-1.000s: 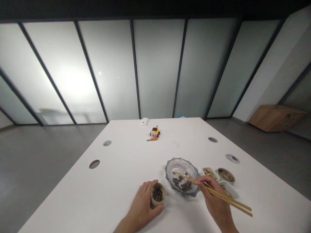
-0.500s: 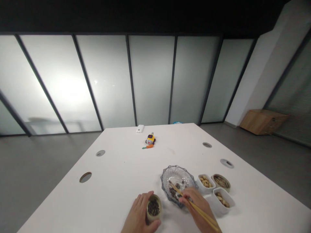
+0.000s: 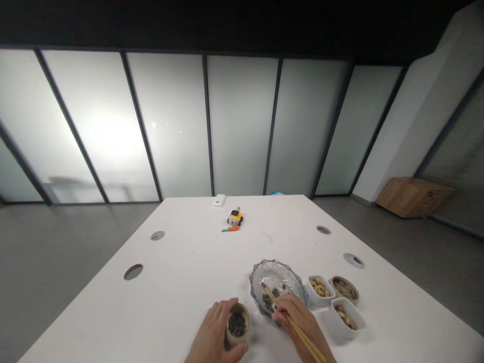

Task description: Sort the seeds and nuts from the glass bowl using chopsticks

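Bamboo chopsticks [image 3: 305,339] gripped in my right hand [image 3: 301,316], tips inside the scalloped glass bowl [image 3: 260,272]. Can't tell if they're pinching the dark bean [image 3: 263,285] there. My left hand [image 3: 216,327] is wrapped round the small cup [image 3: 248,321], upright on the white table [image 3: 181,282], near the bowl. Progress: looks partway. Cup has a heap of dark beans; several remain loose in the bowl, some possibly hidden.

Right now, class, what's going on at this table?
A person's left hand grips a small round cup holding dark, bean-like pieces. The right hand holds chopsticks, their tips over a clear glass bowl with similar pieces in it. To the bowl's right stand two white dishes and another round container.
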The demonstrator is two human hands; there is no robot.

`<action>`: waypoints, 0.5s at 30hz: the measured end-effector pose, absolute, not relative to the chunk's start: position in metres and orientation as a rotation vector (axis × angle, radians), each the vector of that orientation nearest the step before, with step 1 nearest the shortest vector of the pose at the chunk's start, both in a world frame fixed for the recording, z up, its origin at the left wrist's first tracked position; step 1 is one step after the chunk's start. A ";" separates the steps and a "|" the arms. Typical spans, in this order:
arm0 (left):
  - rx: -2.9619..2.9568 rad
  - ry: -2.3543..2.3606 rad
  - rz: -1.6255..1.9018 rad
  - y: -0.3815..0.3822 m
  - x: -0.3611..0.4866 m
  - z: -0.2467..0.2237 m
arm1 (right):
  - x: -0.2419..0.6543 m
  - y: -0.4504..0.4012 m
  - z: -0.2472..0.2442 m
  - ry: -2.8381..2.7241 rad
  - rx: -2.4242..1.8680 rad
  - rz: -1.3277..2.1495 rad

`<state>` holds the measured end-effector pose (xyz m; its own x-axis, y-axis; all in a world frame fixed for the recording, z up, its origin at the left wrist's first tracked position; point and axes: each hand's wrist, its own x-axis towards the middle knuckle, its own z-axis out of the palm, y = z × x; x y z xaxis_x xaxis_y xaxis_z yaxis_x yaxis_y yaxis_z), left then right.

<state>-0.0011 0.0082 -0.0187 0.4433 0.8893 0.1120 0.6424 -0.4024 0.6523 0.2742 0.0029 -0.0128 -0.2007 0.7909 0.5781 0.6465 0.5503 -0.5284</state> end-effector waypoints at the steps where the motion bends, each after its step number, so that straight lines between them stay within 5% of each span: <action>1: 2.169 1.288 0.614 0.009 -0.001 -0.019 | 0.275 0.003 -0.013 -1.937 -1.171 0.221; 15: 2.234 1.247 0.670 0.015 -0.006 -0.038 | 0.273 0.001 -0.003 -1.879 -1.098 0.141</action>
